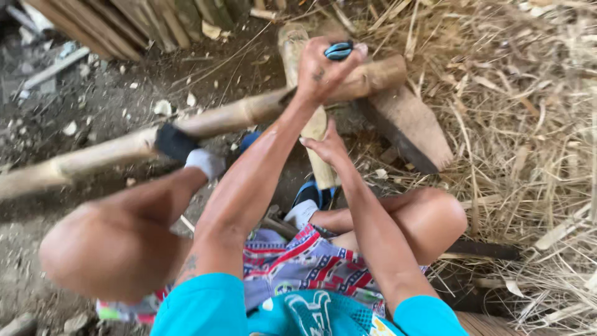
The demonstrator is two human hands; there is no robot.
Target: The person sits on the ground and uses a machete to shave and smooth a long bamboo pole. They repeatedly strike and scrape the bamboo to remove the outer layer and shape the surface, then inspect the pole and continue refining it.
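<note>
Bamboo pole [112,149] mid-chop as I read it: left hand [318,73] fisted around blue-handled blade [339,50], right hand [326,146] fingers open, steadying short bamboo piece [314,127]; next strike needs aim clear of that hand.

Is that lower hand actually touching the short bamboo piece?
Touching: the head view shows the right hand resting flat on the short bamboo piece, no gap.

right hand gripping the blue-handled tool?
No: the left hand grips the blue-handled tool, while the right hand rests on the short bamboo piece.
</note>
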